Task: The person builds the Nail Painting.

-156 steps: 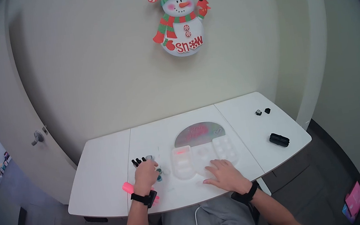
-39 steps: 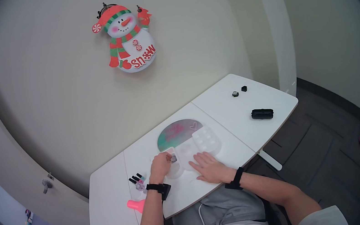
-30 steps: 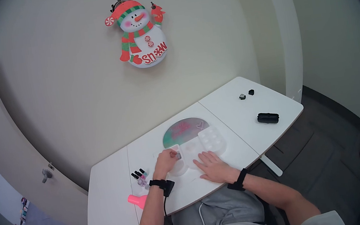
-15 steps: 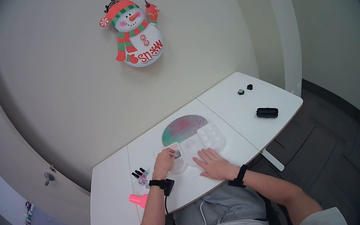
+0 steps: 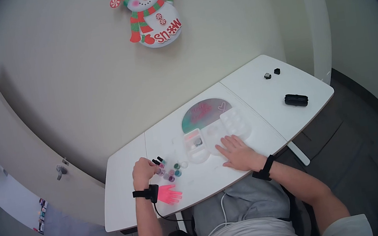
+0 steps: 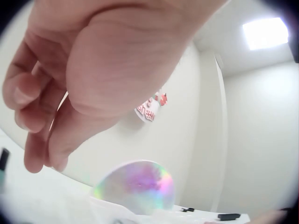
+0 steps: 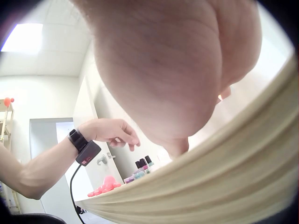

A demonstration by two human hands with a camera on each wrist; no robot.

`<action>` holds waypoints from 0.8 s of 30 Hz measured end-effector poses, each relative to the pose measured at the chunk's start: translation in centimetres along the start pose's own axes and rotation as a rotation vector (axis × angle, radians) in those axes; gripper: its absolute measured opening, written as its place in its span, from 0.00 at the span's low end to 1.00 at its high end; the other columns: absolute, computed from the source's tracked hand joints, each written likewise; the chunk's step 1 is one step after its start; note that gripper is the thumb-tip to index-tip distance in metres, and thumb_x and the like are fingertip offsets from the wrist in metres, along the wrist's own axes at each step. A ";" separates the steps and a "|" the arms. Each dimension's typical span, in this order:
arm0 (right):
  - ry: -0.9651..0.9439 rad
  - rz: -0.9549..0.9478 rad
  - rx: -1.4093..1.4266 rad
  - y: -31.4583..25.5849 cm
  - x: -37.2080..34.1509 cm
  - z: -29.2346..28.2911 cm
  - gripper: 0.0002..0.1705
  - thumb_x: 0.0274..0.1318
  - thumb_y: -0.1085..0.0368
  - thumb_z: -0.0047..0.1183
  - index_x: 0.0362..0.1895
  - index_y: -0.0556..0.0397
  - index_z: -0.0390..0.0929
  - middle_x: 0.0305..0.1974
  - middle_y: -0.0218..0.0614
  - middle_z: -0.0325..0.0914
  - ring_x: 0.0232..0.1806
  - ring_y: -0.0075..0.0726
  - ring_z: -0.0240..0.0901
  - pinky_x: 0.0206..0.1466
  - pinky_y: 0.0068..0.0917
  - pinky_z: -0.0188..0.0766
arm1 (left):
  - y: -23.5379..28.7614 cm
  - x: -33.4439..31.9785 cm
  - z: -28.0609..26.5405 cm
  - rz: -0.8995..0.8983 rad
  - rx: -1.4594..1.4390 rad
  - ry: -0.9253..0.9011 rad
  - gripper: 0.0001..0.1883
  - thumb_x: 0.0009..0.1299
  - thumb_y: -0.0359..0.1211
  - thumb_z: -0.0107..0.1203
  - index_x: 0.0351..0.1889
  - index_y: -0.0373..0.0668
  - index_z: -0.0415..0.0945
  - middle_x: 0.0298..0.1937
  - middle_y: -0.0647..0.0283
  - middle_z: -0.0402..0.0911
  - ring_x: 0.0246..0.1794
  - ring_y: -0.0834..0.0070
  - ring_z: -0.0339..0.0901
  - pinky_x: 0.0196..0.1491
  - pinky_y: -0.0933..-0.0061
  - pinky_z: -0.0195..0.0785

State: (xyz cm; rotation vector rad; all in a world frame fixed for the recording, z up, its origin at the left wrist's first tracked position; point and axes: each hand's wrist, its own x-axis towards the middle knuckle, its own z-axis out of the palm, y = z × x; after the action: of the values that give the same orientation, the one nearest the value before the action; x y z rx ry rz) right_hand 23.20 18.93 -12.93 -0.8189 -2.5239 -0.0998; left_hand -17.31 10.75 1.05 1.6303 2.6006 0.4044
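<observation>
Above the black-capped bottles (image 5: 160,160) at the left of the table is the left hand (image 5: 143,170), its fingers loosely bent. The left wrist view shows thumb and fingertips of this hand (image 6: 93,70) close together, with nothing visible between them. Small coloured jars (image 5: 177,172) stand just right of the bottles. A small grey item (image 5: 197,142) lies in a compartment of the translucent white tray (image 5: 197,157). Flat on the tray's front middle part rests the right hand (image 5: 241,154), fingers spread. In the right wrist view the left hand (image 7: 114,131) hovers over the bottles.
Behind the tray is an iridescent round-edged panel (image 5: 205,113). A pink hand-shaped object (image 5: 169,194) lies near the front edge, below the jars. A black case (image 5: 296,100) and two small dark items (image 5: 267,76) are on the right of the white table (image 5: 124,175).
The left hand has moved left from the tray to the bottles, and the grey item is now uncovered in the tray. The right hand stays on the tray. The head view has shifted.
</observation>
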 end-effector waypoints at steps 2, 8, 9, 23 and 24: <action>-0.004 0.000 0.007 -0.1 0.0 -0.1 0.48 0.73 0.42 0.61 0.86 0.55 0.62 0.81 0.64 0.64 0.87 0.68 0.54 0.91 0.61 0.44 | -1.8 0.4 1.1 -0.023 0.004 -0.035 0.10 0.59 0.34 0.78 0.37 0.41 0.94 0.36 0.53 0.94 0.38 0.61 0.93 0.47 0.60 0.86; 0.000 -0.002 0.053 -0.4 0.6 -2.2 0.45 0.72 0.46 0.64 0.83 0.56 0.67 0.78 0.63 0.67 0.84 0.69 0.58 0.89 0.62 0.49 | -2.5 0.4 3.6 -0.008 0.135 -0.031 0.12 0.59 0.37 0.79 0.40 0.47 0.93 0.44 0.53 0.95 0.49 0.51 0.93 0.53 0.53 0.87; -0.014 0.001 0.103 -0.5 0.8 -3.1 0.43 0.72 0.47 0.65 0.81 0.56 0.69 0.76 0.62 0.69 0.83 0.68 0.60 0.88 0.63 0.50 | -2.8 0.9 4.4 0.001 0.165 -0.043 0.12 0.60 0.37 0.79 0.40 0.47 0.93 0.43 0.53 0.94 0.49 0.50 0.93 0.53 0.52 0.87; 0.305 -0.029 0.391 -2.0 8.1 -11.7 0.25 0.72 0.53 0.64 0.63 0.58 0.85 0.56 0.50 0.87 0.63 0.58 0.80 0.71 0.51 0.70 | 7.8 -1.2 2.0 0.304 -0.110 0.075 0.14 0.63 0.40 0.74 0.38 0.39 0.94 0.40 0.45 0.93 0.43 0.48 0.92 0.50 0.53 0.85; 0.358 -0.017 0.421 -2.1 8.3 -11.8 0.25 0.71 0.54 0.65 0.62 0.58 0.86 0.53 0.50 0.88 0.60 0.58 0.82 0.68 0.51 0.73 | 9.2 -1.1 2.3 0.299 -0.131 0.096 0.16 0.62 0.42 0.76 0.36 0.38 0.93 0.36 0.46 0.92 0.40 0.49 0.92 0.48 0.53 0.84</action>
State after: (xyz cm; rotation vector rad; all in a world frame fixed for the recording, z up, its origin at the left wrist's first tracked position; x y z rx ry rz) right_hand 21.11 19.12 1.45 -0.5520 -2.1078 0.2504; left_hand -8.31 14.02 0.91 2.0016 2.3351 0.6672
